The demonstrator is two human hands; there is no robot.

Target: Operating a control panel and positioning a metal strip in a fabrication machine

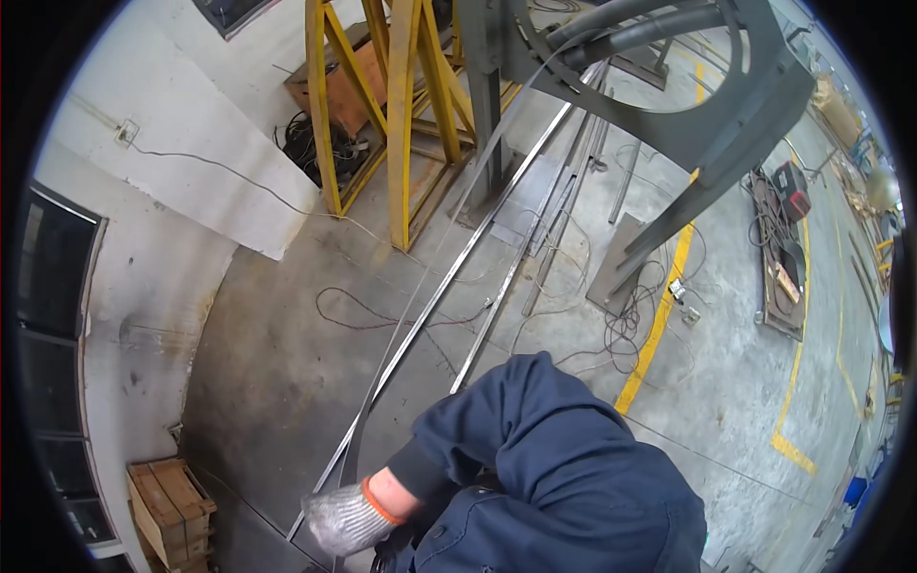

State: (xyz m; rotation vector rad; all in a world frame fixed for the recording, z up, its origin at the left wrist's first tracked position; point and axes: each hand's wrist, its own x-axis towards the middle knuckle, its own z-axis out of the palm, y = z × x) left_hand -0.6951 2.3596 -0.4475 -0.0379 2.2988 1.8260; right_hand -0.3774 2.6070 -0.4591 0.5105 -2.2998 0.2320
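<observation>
My right arm, in a dark blue sleeve, bends across the lower middle. At its end, my right hand wears a whitish knit glove with an orange cuff. Its fingers are curled round a long thin metal strip, which rises in a curve toward a big grey steel frame with a round opening. Below the strip, a long bright metal bar lies along the floor and passes close to the glove. My left hand is out of view.
Yellow steel stands rise at the upper left. Loose cables tangle near the frame's foot. A wooden crate sits by the left wall. Further right, a red and black machine stands beside a low metal rack.
</observation>
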